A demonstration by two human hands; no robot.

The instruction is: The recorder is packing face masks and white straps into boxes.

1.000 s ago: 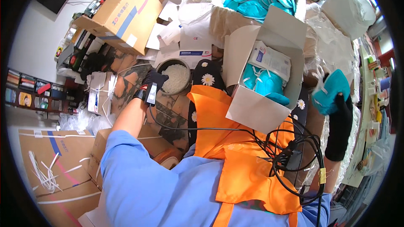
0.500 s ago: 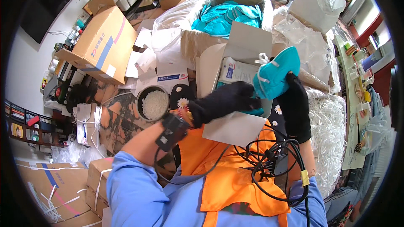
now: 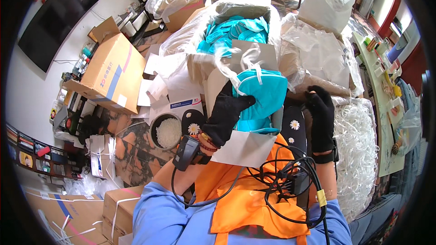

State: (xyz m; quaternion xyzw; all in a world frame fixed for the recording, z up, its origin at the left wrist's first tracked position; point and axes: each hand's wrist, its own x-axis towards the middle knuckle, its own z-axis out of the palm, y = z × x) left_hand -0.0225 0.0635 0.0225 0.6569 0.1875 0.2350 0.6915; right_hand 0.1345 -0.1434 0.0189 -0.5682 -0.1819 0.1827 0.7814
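Note:
My left hand (image 3: 225, 115), in a black glove, grips a teal folded face mask (image 3: 265, 91) with white ear straps (image 3: 251, 59) hanging loose at its top. The mask is over an open white carton (image 3: 243, 149) on my lap. More teal masks (image 3: 256, 126) show inside the carton below it; the held mask hides much of the inside. To the right of the carton my right hand (image 3: 320, 118), also in a black glove with a bare fingertip showing, holds nothing. Its fingers are loosely bent and apart.
Beyond the carton stands a plastic-lined box of teal masks (image 3: 236, 31). A bin of white straps (image 3: 356, 154) is at my right, a bowl of white bits (image 3: 166, 131) at my left. Brown cartons (image 3: 109, 70) stand farther left. Black cable (image 3: 290, 177) lies across my apron.
The mask has passed from my right hand to my left and moved left over the carton. My right hand has let go and stays at the right. The view has shifted slightly.

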